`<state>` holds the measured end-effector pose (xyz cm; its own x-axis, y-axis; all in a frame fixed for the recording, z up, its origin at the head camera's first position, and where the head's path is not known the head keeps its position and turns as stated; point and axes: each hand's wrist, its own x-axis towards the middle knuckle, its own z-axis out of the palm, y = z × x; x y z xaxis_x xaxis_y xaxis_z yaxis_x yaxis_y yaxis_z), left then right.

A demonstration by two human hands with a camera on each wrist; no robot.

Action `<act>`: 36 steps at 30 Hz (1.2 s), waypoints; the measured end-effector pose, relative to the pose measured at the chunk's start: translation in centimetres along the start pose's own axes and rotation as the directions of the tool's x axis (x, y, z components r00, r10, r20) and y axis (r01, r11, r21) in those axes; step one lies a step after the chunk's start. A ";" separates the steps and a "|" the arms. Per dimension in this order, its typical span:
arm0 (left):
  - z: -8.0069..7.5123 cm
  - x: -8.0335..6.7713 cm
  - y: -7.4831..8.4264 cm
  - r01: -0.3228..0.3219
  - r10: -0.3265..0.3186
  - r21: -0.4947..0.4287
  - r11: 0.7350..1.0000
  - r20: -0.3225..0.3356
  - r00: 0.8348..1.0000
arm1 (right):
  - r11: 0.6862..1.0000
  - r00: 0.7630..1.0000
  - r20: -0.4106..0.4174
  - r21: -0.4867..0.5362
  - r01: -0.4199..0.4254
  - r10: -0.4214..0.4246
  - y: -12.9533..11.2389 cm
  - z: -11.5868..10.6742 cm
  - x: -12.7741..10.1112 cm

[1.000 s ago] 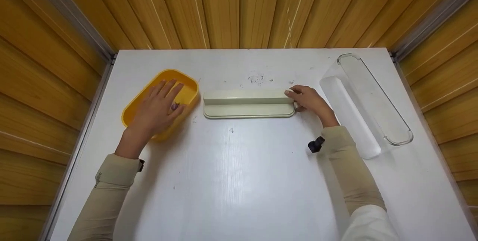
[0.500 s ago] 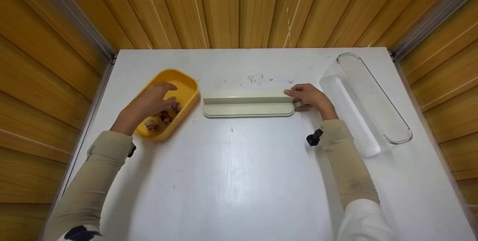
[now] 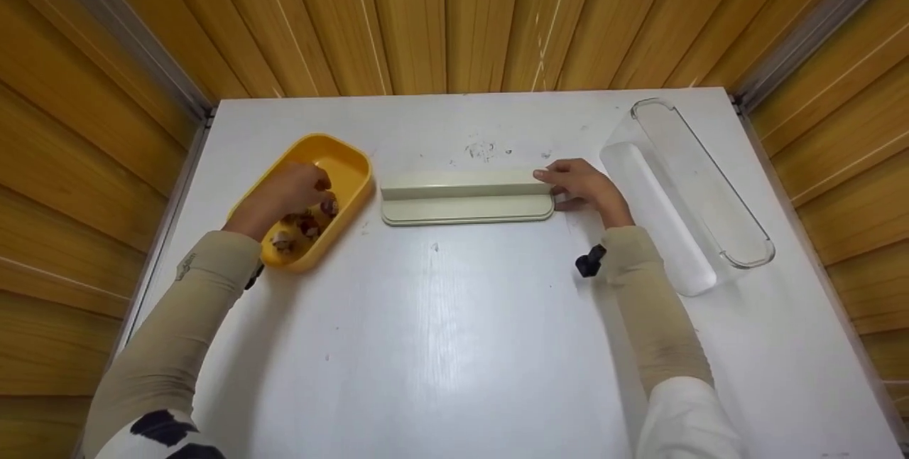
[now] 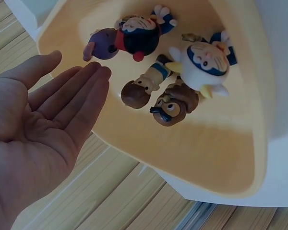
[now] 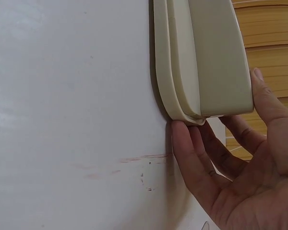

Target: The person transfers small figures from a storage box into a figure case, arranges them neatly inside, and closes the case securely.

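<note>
My left hand (image 3: 290, 190) is over the yellow tray (image 3: 363, 178), where several small toy figurines (image 3: 307, 226) lie. In the left wrist view its fingers are straight, with the fingertips close to a purple part (image 4: 103, 44) of a figurine with a black and red head. A white-headed figurine (image 4: 201, 72) and a brown one with a black moustache (image 4: 170, 108) lie further inside. My right hand (image 3: 584, 185) holds the right end of a pale green stepped stand (image 3: 465, 207); in the right wrist view the thumb is at its raised block and the other fingers are at its base corner.
A long transparent box (image 3: 685, 189) with a white strip inside stands slanted at the right of the white table (image 3: 440, 338). Wood-patterned panels (image 3: 454, 18) rise behind the table and at both sides.
My left hand has drawn back toward the tray's left side and turned fingers down, uncovering figurines. The right hand has kept its hold on the stand.
</note>
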<state>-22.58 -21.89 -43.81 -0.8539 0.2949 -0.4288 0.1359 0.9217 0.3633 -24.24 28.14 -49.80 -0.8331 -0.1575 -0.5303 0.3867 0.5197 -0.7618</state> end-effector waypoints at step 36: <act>0.6 0.6 0.2 -0.010 0.014 -0.113 0.993 0.030 0.999 | 1.000 1.000 -0.015 0.000 0.008 -0.008 0.1 0.3 0.0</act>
<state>-22.76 -21.38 -44.54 -0.8363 0.3151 -0.4487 0.0868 0.8841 0.4591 -24.03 27.91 -49.97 -0.8420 -0.1493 -0.5184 0.3799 0.5182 -0.7663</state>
